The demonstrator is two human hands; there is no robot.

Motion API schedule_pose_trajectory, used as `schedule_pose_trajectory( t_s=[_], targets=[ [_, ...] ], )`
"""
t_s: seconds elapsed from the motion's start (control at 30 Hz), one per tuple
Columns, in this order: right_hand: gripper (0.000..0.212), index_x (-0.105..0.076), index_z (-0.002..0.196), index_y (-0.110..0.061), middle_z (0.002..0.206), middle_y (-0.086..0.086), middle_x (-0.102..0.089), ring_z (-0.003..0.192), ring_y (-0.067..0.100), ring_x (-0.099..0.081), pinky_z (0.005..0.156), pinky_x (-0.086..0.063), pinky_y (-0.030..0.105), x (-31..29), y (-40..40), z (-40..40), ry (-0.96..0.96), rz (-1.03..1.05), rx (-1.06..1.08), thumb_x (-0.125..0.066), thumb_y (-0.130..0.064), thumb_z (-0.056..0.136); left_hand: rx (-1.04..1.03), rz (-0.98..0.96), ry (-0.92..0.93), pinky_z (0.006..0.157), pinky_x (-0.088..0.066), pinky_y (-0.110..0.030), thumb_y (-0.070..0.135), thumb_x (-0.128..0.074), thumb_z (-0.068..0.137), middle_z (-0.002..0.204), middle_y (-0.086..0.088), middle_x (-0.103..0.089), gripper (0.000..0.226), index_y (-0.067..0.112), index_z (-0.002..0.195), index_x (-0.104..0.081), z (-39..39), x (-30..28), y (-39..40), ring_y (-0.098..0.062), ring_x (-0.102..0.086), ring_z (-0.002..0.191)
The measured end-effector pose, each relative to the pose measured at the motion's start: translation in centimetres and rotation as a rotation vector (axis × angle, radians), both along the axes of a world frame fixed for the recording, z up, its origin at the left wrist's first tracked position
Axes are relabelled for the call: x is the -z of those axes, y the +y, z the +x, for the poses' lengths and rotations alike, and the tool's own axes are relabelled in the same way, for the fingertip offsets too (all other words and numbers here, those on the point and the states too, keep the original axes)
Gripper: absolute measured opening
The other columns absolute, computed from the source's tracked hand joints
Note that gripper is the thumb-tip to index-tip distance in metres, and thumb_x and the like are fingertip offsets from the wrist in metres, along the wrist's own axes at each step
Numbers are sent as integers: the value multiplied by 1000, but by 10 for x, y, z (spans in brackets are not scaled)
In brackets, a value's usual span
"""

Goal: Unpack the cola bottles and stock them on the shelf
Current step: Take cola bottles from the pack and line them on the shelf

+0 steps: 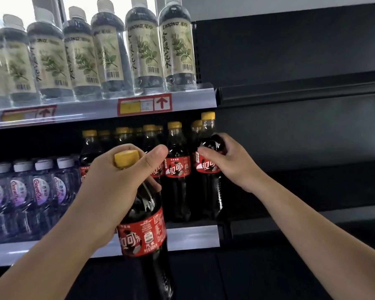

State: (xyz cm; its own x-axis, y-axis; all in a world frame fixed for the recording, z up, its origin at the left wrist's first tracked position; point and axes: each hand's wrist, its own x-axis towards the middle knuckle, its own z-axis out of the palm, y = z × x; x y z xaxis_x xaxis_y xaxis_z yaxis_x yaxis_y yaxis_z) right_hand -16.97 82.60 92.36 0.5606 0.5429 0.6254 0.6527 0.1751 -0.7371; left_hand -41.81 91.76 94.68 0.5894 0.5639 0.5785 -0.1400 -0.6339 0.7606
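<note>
My left hand [115, 187] grips the neck of a cola bottle [146, 239] with a yellow cap and red label, held in front of the lower shelf edge [193, 237]. My right hand [232, 163] wraps the shoulder of a second cola bottle [210, 182] standing at the right end of the lower shelf. Several more cola bottles [177, 169] with yellow caps stand in rows on that shelf, between the two hands and behind them.
Clear bottles with white caps and purple labels [30, 191] fill the left of the lower shelf. The upper shelf [188, 100] holds herbal drink bottles with pale labels [175, 46]. A dark shelving unit [301, 94] stands on the right.
</note>
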Motion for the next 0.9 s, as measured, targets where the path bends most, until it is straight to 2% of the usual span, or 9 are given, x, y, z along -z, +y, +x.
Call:
schedule_pose_trajectory(
  t_s=[0.1, 0.17, 0.23, 0.37, 0.5, 0.57, 0.67, 0.77, 0.9],
  targets=[
    [38, -63, 122, -32, 112, -11, -74, 98, -1, -72, 82, -53, 17, -1, -8, 11, -3, -7, 25, -74, -47, 90, 2, -1, -2, 81, -55, -53, 73, -61, 60, 73, -7, -77, 57, 17, 72, -64, 2, 3, -1, -52, -66, 92],
    [35, -64, 121, -33, 111, -13, -75, 100, -2, -72, 86, -53, 22, -2, -18, 21, 21, 6, 29, -73, -48, 91, 11, 1, -5, 77, -54, -47, 73, -59, 60, 72, -9, -76, 56, 18, 72, -65, 4, 4, 0, -55, -65, 93],
    [33, -65, 122, -33, 111, -17, -76, 99, -8, -70, 83, -50, 19, -4, -27, 35, 48, 32, 22, -71, -47, 93, 24, -4, -8, 72, -52, -39, 73, -58, 61, 71, -9, -76, 57, 18, 71, -64, 7, 5, 1, -55, -64, 94],
    [37, -64, 127, -29, 114, -15, -74, 99, -5, -70, 81, -48, 18, -5, -34, 72, 103, 36, 43, -70, -47, 94, 75, -10, 8, 71, -49, -35, 73, -56, 66, 72, -8, -77, 52, 21, 68, -63, 18, 4, -2, -51, -64, 97],
    [40, -67, 127, -27, 116, -12, -76, 111, 5, -69, 96, -52, 27, 3, -18, 112, 70, -30, 111, -73, -46, 92, 176, -13, 47, 75, -51, -34, 69, -56, 73, 73, -8, -77, 48, 21, 68, -61, 41, -4, -15, -49, -65, 93],
    [34, -70, 124, -28, 114, -12, -77, 111, 7, -71, 101, -53, 30, 5, -6, 128, 68, -35, 105, -74, -40, 93, 228, -38, 49, 84, -56, -41, 67, -60, 75, 73, -9, -77, 47, 21, 68, -62, 55, -12, -21, -44, -69, 89],
    [27, -70, 121, -29, 114, -11, -77, 107, 5, -71, 104, -54, 35, 2, 13, 146, 61, 15, 67, -75, -29, 94, 271, -68, 27, 69, -53, -30, 64, -62, 75, 71, -13, -75, 51, 13, 73, -62, 76, -27, -29, -32, -73, 76],
    [34, -66, 130, -26, 122, -7, -75, 115, 10, -70, 102, -56, 33, -2, 32, 158, 14, -2, 3, -72, -24, 97, 291, -105, -3, 54, -56, -20, 56, -66, 83, 74, -19, -74, 50, 7, 75, -57, 95, -39, -37, -20, -65, 60],
    [40, -63, 134, -23, 124, 0, -74, 115, 18, -71, 101, -57, 47, -1, 54, 181, -31, -40, -31, -72, -35, 97, 298, -104, -4, 72, -58, -39, 53, -69, 85, 67, -13, -73, 41, 22, 61, -57, 116, -47, -40, -23, -66, 59]
  ],
)
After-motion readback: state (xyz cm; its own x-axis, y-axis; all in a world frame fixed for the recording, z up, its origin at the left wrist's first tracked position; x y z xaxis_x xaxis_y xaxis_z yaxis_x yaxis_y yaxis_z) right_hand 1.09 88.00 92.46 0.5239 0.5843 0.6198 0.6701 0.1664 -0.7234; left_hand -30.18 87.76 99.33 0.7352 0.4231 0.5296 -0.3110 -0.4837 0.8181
